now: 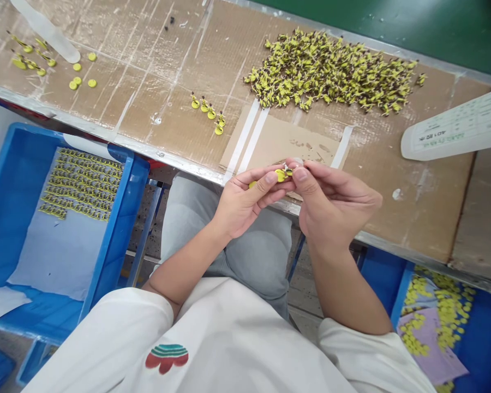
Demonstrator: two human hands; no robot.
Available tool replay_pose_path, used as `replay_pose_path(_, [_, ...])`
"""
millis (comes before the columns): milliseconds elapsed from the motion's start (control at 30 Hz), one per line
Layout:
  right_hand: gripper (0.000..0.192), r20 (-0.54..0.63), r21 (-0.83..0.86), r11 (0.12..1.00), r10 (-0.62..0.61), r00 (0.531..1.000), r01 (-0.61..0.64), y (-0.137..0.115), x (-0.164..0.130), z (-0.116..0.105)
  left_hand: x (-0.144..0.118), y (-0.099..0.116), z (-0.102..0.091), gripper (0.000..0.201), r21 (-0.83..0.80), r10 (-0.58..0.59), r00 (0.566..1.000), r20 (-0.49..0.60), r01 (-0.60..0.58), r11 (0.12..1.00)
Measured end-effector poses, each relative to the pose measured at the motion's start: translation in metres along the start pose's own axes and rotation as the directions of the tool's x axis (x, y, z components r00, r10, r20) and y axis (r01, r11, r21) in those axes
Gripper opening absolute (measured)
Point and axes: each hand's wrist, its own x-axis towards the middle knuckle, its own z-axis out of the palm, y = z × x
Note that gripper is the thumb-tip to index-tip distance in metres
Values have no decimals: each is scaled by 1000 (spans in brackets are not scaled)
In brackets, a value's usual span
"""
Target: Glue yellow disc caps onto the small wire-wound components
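1. Left hand (241, 203): curled nearly closed, thumb and forefinger pinching a small yellow part (280, 174) just above the near edge of the bench (417, 218). A second bit of yellow shows lower in the same hand; what it is cannot be told.
2. Right hand (331, 202): likewise nearly closed, fingertips meeting the same yellow part from the other side, thumb on top. Both hands touch at the part.
3. Yellow part: a tiny disc with a dark end. Judged very light, rigid, smooth enough to slip; best taken at the rim of the disc between thumb and fingertip, as here.
4. Short row of like parts (208, 112) on the cardboard, beyond the hands.
5. Large heap of like parts (331, 71) at the far side of the bench.
6. Loose yellow discs (82, 76) and a few parts, far left of the bench.
7. Printed paper sheet (458, 128), right end of the bench.
8. Blue tray (8, 185) below left, holding parts laid in neat rows (84, 183).
9. Blue bin (483, 333) below right, holding loose yellow discs.
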Motion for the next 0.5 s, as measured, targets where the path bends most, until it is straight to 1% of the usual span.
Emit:
replay_pose_path(100, [16, 0, 3, 1000, -18, 1000, 18, 2, 0, 0, 0, 0, 0, 24, 21, 7, 1000, 10, -7, 1000])
replay_pose_path(233, [17, -10, -10, 1000, -16, 1000, 16, 3, 0, -1, 1, 0, 1, 24, 30, -13, 1000, -22, 14, 999])
replay_pose_path(400, [17, -3, 5, 1000, -17, 1000, 17, 2, 0, -2, 1, -1, 0, 23, 50, 13, 1000, 28, -15, 999])
replay_pose_path(500, [17, -6, -1, 1000, -13, 1000, 13, 2, 0, -2, 2, -2, -1, 23, 59, 5, 1000, 4, -6, 998])
